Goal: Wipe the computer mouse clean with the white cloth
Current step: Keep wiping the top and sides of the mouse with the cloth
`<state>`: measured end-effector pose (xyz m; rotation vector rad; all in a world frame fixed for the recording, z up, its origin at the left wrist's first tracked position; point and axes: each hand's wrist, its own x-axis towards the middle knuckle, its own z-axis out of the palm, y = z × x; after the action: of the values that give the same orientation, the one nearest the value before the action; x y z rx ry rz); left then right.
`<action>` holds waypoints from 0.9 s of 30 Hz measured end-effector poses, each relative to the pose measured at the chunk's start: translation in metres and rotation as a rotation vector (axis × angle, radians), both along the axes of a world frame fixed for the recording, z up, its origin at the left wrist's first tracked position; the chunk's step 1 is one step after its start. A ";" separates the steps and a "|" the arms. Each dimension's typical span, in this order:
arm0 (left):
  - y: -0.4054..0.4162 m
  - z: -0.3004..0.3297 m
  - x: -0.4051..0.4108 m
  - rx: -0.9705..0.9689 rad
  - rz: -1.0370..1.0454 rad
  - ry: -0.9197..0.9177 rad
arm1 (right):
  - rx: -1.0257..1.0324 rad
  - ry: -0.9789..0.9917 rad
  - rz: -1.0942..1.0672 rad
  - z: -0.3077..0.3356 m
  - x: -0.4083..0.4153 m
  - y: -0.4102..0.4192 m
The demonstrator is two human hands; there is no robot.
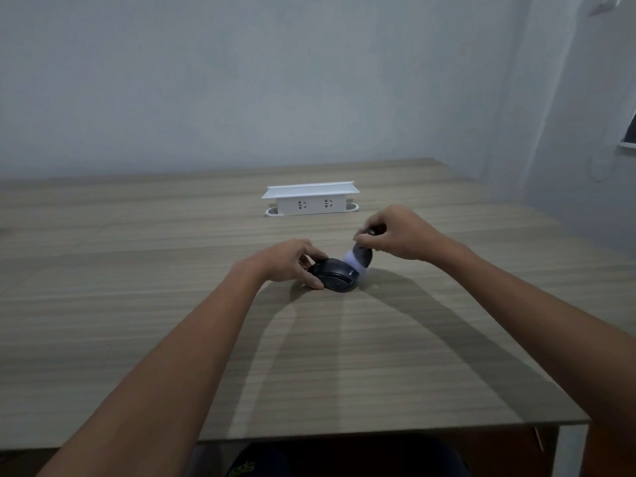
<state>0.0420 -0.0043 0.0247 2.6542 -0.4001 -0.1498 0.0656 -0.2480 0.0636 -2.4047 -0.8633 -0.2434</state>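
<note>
A dark computer mouse (333, 278) lies on the wooden table (137, 270) in the middle of the head view. My left hand (290, 261) grips it from the left, thumb at its near edge and fingers over its far side. My right hand (399, 235) hovers just right of and above the mouse, fingertips pinched. A small white cloth (353, 262) hangs from those fingertips and touches the mouse's right end. The cloth's right part looks dark, in shadow or hidden by a dark piece; I cannot tell which.
A white power socket box (311, 201) stands on the table behind the hands. A pale wall runs along the table's far edge. The table's front edge (378, 430) is near my lap, and its right corner ends near a wall.
</note>
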 end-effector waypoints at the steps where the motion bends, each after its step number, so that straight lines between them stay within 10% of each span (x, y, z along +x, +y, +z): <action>1: 0.000 0.000 0.000 0.004 -0.002 0.000 | 0.020 0.024 0.045 -0.001 -0.002 -0.001; 11: 0.001 -0.002 0.000 0.006 -0.008 -0.001 | 0.204 0.132 0.152 -0.028 -0.012 -0.030; 27: 0.001 -0.001 0.001 0.018 -0.003 0.005 | 0.038 -0.257 0.159 -0.035 -0.012 -0.042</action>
<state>0.0434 -0.0034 0.0236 2.6705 -0.4036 -0.1613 0.0531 -0.2902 0.0289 -2.2863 -1.1488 -0.5101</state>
